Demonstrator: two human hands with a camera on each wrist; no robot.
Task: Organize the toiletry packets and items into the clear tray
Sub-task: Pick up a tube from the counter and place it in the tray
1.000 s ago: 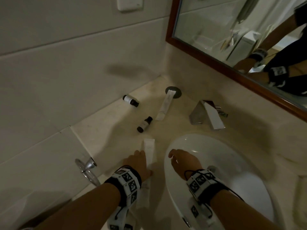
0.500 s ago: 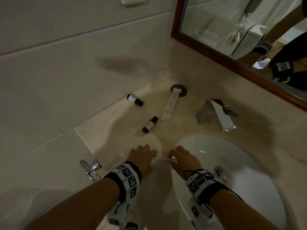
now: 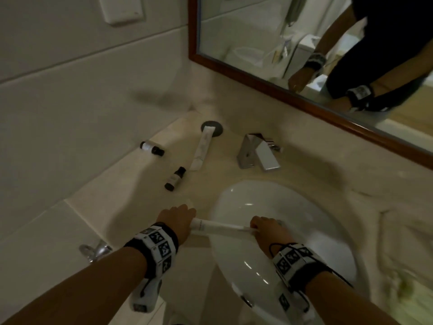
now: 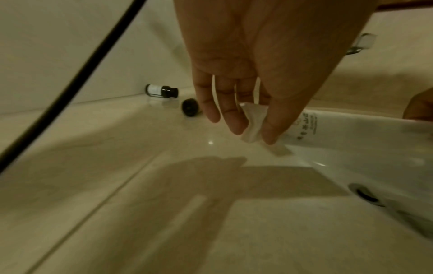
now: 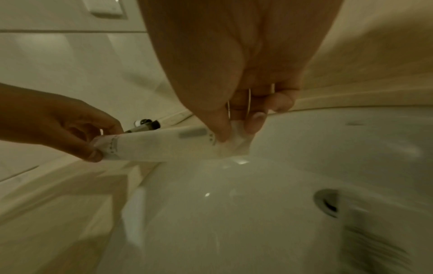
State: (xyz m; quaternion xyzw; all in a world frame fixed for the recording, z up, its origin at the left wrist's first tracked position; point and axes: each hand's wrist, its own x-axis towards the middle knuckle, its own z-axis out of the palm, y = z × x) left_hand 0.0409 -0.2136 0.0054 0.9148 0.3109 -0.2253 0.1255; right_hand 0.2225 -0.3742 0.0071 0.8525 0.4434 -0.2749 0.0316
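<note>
From the head view, my left hand (image 3: pixel 178 221) and right hand (image 3: pixel 269 231) each pinched one end of a white packet (image 3: pixel 218 227) over the sink (image 3: pixel 304 231) rim. At 12 o'clock on the beige table (image 3: pixel 131 202) lay two dark bottles (image 3: pixel 174 178) and another packet (image 3: pixel 202 148), below a mirror (image 3: pixel 293 43). At the left wrist, my grip (image 4: pixel 253 128) held the packet's crimped end. At the right wrist, thumb and fingers (image 5: pixel 256 122) clamped the other end above the basin.

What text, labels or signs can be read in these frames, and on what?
None can be read.
Packet, held by left hand and right hand: dark print, blurred.
Bottles: white labels, too small.
Wristbands: square black-and-white markers, no words.
</note>
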